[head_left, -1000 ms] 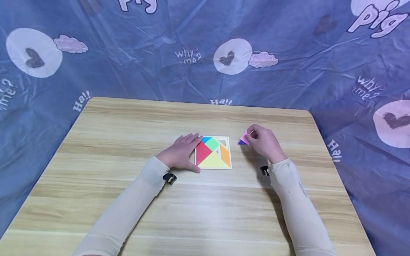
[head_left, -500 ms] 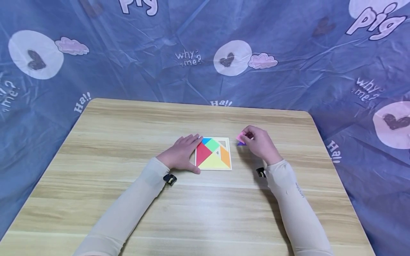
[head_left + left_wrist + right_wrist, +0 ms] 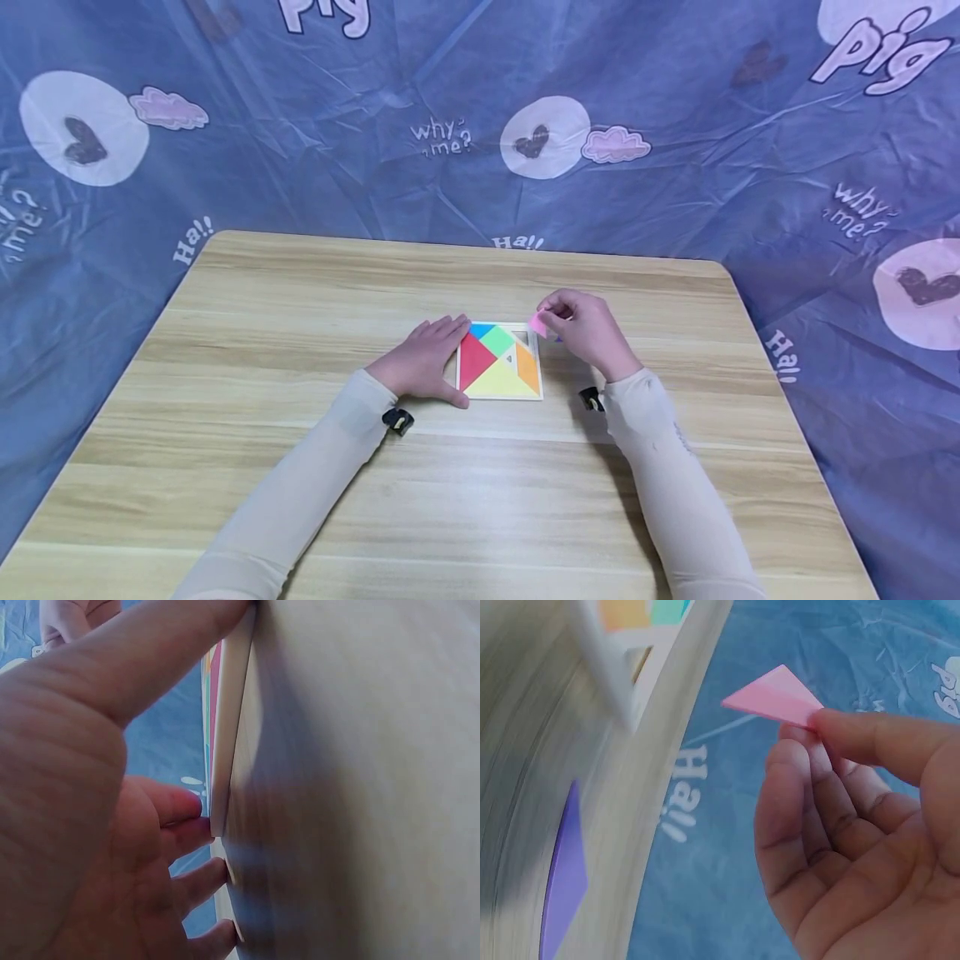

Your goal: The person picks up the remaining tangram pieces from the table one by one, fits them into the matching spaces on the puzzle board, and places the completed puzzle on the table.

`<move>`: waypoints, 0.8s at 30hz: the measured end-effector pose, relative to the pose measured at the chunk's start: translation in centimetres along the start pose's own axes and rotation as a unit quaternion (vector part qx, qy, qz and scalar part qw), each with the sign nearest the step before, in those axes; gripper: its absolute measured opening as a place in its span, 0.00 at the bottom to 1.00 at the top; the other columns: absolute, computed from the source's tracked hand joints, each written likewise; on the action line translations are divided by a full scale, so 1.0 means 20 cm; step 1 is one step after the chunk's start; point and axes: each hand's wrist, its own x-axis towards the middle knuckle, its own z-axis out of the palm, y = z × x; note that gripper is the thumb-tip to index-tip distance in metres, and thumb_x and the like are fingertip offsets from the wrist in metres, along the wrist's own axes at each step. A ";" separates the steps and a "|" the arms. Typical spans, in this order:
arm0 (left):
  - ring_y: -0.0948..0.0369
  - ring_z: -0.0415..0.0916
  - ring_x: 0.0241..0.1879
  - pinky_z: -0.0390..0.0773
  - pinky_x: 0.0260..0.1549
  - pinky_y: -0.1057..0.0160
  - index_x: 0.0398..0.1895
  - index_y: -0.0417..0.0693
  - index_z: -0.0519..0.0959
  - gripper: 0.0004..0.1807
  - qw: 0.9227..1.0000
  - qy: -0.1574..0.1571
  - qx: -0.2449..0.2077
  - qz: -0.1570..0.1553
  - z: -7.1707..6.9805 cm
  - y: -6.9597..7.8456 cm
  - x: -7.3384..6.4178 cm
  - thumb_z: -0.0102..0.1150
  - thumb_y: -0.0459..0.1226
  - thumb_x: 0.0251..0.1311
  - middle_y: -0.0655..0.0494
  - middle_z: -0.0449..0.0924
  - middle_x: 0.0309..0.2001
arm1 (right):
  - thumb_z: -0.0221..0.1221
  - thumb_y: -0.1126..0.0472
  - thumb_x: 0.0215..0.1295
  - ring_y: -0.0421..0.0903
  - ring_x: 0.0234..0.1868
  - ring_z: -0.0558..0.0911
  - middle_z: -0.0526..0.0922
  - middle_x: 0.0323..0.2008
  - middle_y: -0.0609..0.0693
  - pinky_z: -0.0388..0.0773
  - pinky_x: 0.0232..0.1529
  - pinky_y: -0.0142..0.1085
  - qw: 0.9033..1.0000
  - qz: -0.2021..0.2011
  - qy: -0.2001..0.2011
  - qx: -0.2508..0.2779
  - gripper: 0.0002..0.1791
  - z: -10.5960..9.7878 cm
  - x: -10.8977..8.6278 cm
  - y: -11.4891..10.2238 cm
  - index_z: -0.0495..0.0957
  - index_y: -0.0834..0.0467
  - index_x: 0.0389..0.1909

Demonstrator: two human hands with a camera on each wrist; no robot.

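Observation:
A square tangram tray (image 3: 502, 397) lies on the table with red, blue, green, yellow and orange pieces set in it. Gaps show at its upper right corner and in its middle. My left hand (image 3: 420, 362) rests along the tray's left side, fingers spread at the far corner, thumb by the near one. Between thumb and fingertips, my right hand (image 3: 588, 329) pinches a pink triangle (image 3: 776, 697), held up at the tray's upper right corner. On the table below that hand lies a purple tangram piece (image 3: 566, 877), mostly hidden in the head view.
The wood-grained table (image 3: 480, 492) spreads around the tray on all sides. Behind its far edge hangs a blue printed cloth (image 3: 337, 167). Both forearms wear pale sleeves (image 3: 300, 483) with a black wrist device (image 3: 398, 420) at each cuff.
My right hand has carried the pink triangle leftward, from over the purple piece to the tray's upper right corner. My left hand has stayed at the tray's side.

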 end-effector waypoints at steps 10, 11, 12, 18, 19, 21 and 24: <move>0.51 0.37 0.83 0.39 0.81 0.50 0.84 0.42 0.42 0.74 1.000 -0.001 -0.005 -0.007 0.00 -0.01 0.00 0.74 0.68 0.45 0.48 0.37 0.85 | 0.62 0.60 0.74 0.50 0.38 0.76 0.82 0.35 0.52 0.74 0.39 0.39 0.998 0.029 -0.057 -0.016 0.04 0.09 0.02 -0.01 0.83 0.57 0.40; 0.51 0.37 0.83 0.39 0.81 0.50 0.84 0.42 0.42 0.74 1.000 0.000 -0.004 -0.008 -0.01 -0.01 0.00 0.74 0.68 0.45 0.48 0.38 0.85 | 0.62 0.60 0.74 0.50 0.37 0.76 0.82 0.35 0.52 0.74 0.38 0.39 0.997 0.034 -0.062 -0.017 0.04 0.10 0.02 -0.01 0.83 0.57 0.40; 0.51 0.37 0.83 0.39 0.81 0.50 0.84 0.41 0.42 0.74 1.000 0.001 -0.004 -0.007 -0.01 -0.01 0.00 0.74 0.68 0.45 0.48 0.38 0.85 | 0.62 0.60 0.74 0.50 0.37 0.75 0.81 0.34 0.52 0.74 0.38 0.39 0.997 0.037 -0.068 -0.020 0.04 0.11 0.02 -0.01 0.83 0.56 0.40; 0.51 0.38 0.83 0.39 0.81 0.49 0.84 0.42 0.43 0.74 1.000 0.001 -0.007 -0.007 -0.01 0.00 -0.01 0.74 0.68 0.45 0.47 0.40 0.84 | 0.62 0.61 0.74 0.48 0.33 0.75 0.80 0.32 0.50 0.74 0.36 0.38 0.992 0.027 -0.120 -0.036 0.05 0.14 0.02 0.00 0.84 0.57 0.38; 0.51 0.37 0.83 0.39 0.81 0.49 0.84 0.43 0.42 0.74 1.000 0.000 -0.007 -0.007 -0.01 0.00 -0.01 0.74 0.68 0.45 0.48 0.40 0.84 | 0.62 0.61 0.74 0.47 0.33 0.75 0.80 0.31 0.50 0.74 0.36 0.38 0.991 0.022 -0.128 -0.036 0.05 0.15 0.02 0.01 0.84 0.57 0.38; 0.51 0.37 0.83 0.39 0.81 0.50 0.84 0.43 0.42 0.74 1.000 -0.001 -0.007 -0.008 -0.01 0.00 -0.01 0.74 0.68 0.45 0.48 0.40 0.85 | 0.62 0.61 0.73 0.47 0.33 0.75 0.81 0.31 0.49 0.74 0.37 0.37 0.990 0.018 -0.135 -0.037 0.06 0.17 0.02 0.01 0.85 0.57 0.37; 0.51 0.37 0.83 0.39 0.81 0.50 0.84 0.43 0.42 0.74 1.000 -0.001 -0.008 -0.008 -0.01 -0.01 0.00 0.74 0.68 0.45 0.48 0.40 0.85 | 0.62 0.61 0.73 0.46 0.33 0.76 0.81 0.30 0.49 0.75 0.37 0.37 0.990 0.016 -0.138 -0.036 0.05 0.18 0.02 0.02 0.85 0.58 0.37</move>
